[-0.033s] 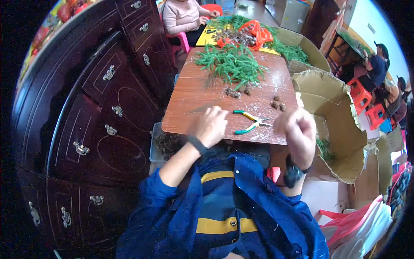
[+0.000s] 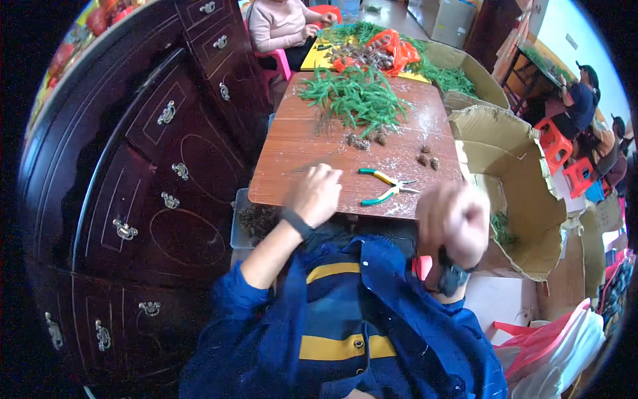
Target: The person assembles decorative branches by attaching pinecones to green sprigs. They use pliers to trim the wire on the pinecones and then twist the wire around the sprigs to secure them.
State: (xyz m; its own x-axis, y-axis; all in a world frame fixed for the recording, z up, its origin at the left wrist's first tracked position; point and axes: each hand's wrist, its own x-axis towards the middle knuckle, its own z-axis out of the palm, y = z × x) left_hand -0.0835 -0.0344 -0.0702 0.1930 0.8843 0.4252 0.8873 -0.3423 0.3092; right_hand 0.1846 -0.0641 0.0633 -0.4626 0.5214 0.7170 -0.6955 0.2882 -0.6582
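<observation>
My left hand (image 2: 320, 194) is over the near edge of the brown table (image 2: 286, 156), curled and slightly blurred; anything inside it is hidden. Past the table's right front corner, my right hand (image 2: 458, 216) is curled too and smeared by motion, so its contents do not show. Between them lie pliers (image 2: 389, 186) with green and yellow handles, their jaws pointing right and handles spread. Beyond sit small brown pine cones (image 2: 359, 142), and another cluster of pine cones (image 2: 427, 158) lies to the right. Green artificial pine sprigs (image 2: 359, 96) are heaped farther back.
A torn cardboard box (image 2: 505, 143) stands right of the table. An orange-red plastic bag (image 2: 401, 54) and more greenery lie at the far end, near a person in pink (image 2: 279, 26). Dark cabinets (image 2: 166, 166) line the left. A plastic bin (image 2: 242, 223) with brown pieces is below.
My left hand has shifted slightly left and toward me. My right hand has moved a little, its fingers more blurred. The pliers and pine cones stay in place.
</observation>
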